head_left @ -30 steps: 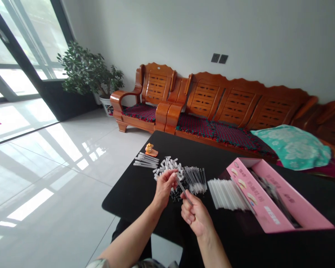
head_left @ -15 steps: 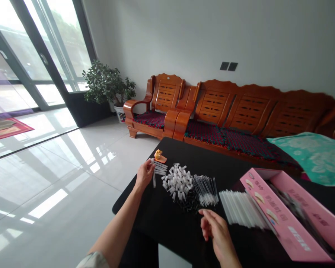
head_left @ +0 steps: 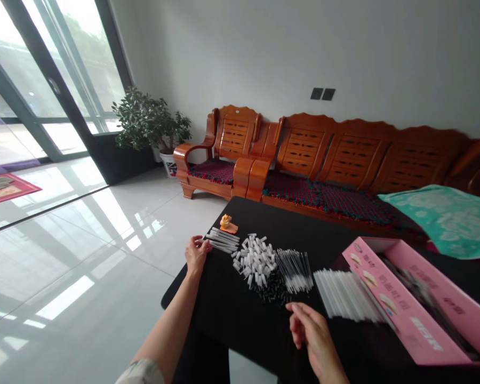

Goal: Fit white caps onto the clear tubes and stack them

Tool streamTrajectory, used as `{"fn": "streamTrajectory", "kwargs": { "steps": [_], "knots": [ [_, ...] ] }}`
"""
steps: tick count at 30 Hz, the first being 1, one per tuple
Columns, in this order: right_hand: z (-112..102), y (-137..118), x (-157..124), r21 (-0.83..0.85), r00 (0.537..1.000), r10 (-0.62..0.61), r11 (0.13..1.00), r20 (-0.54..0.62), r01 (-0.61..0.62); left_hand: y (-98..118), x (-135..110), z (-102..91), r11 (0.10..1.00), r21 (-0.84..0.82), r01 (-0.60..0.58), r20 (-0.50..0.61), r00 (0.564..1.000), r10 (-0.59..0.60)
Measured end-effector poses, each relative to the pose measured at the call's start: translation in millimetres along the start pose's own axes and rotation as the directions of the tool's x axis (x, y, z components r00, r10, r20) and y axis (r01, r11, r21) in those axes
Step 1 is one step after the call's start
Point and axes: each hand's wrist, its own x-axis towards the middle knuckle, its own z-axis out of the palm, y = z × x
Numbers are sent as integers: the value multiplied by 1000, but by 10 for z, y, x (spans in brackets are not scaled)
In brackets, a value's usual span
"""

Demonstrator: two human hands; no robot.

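Observation:
My left hand (head_left: 197,254) is at the table's left edge, thumb and fingertips closed at the near end of a slim white-grey tube in a row of similar tubes (head_left: 225,241). My right hand (head_left: 310,333) hovers over the near side of the table. Its top finger points forward, the lower fingers are loosely curled, and nothing shows between them. Just beyond its fingertips lie small black pieces (head_left: 272,290). Farther off are a heap of short white caps (head_left: 257,258) and a bundle of thin refill-like sticks (head_left: 295,271). Wider translucent tubes (head_left: 346,295) lie to the right.
An open pink box (head_left: 396,309) stands at the right of the black table (head_left: 240,320). A small orange-yellow figure (head_left: 226,224) sits at the far left corner. Behind are a wooden bench (head_left: 356,154) with a turquoise cloth (head_left: 444,218) and a potted plant (head_left: 152,120).
My left hand has moved left and slightly down. The white-topped tube hanging upright from its fingers is no longer seen hanging; a tube lies along the row at the fingertips. My right hand stays nearly still.

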Motion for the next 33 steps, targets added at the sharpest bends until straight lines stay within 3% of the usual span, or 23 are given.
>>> {"fn": "streamTrajectory", "kwargs": {
  "steps": [4, 8, 11, 14, 20, 28, 33],
  "knots": [
    [-7, 9, -16, -4, 1000, -5, 1000, -1, 5, -24, -72, -70, 991, 133, -1, 45, 999, -5],
    [-9, 17, -33, -4, 1000, -7, 1000, 8, 7, 6, -181, -88, 917, 347, -195, 90, 981, 175],
    [-18, 23, -42, -7, 1000, -6, 1000, 10, 7, 23, -246, -42, 762, 488, -425, 271, 904, 330],
    [-42, 24, -53, -7, 1000, -5, 1000, 2, 5, 48, -265, 23, 622, 552, -555, 430, 829, 357],
    [-119, 54, -84, -3, 1000, -16, 1000, -24, 16, 103, -158, 115, 558, 582, -592, 477, 804, 355],
    [-129, 66, -118, 11, 999, -6, 1000, -40, 6, 131, -72, 168, 579, 579, -574, 480, 814, 328],
    [-184, 62, -102, 20, 998, -19, 1000, -61, 20, 66, -130, 177, 614, 545, -571, 424, 820, 385]
  ]
}}
